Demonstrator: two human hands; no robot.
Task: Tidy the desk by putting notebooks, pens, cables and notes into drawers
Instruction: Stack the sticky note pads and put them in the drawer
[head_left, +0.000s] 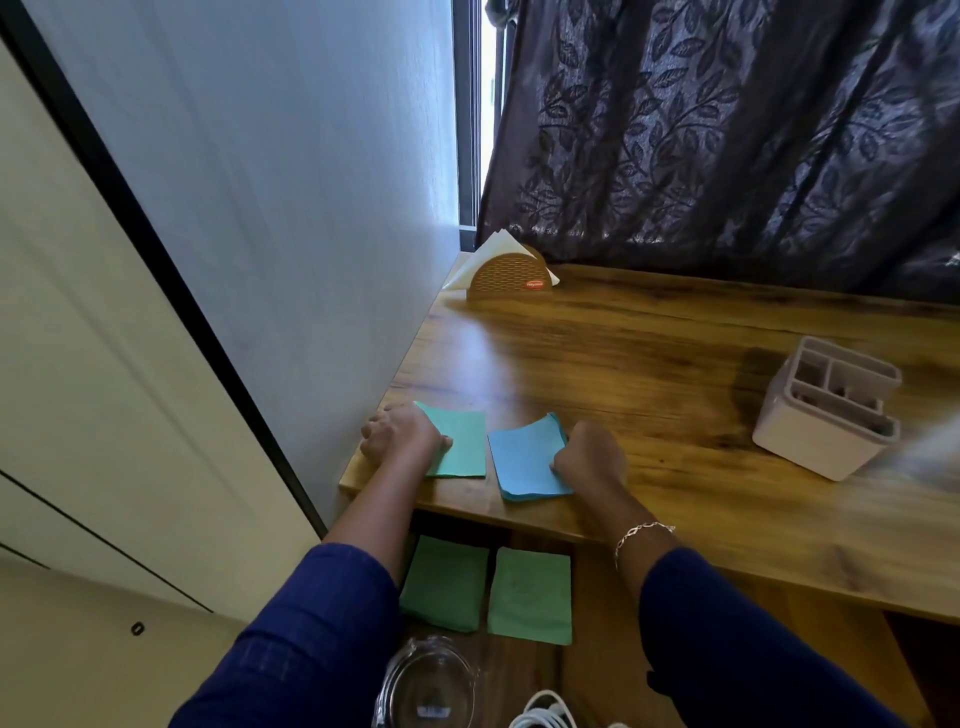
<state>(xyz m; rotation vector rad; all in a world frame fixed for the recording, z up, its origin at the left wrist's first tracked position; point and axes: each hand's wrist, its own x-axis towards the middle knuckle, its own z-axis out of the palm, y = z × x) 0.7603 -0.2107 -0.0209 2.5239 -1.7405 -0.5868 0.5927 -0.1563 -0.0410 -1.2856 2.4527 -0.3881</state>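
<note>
Two stacks of paper notes lie near the front left edge of the wooden desk (649, 364). My left hand (400, 434) grips the left side of the teal stack (462, 447). My right hand (589, 457) pinches the right edge of the blue stack (524, 462), which is lifted slightly at its far corner. Below the desk edge an open drawer (592, 597) holds two green note stacks (447, 582) (530, 595) side by side. A white cable (543, 714) shows at the bottom edge.
A brown napkin holder (509, 275) with white napkins stands at the back left corner. A white organiser (826, 410) with several compartments sits at the right. A clear glass lid (426, 686) lies in the drawer. A wall borders the desk's left side, a dark curtain the back.
</note>
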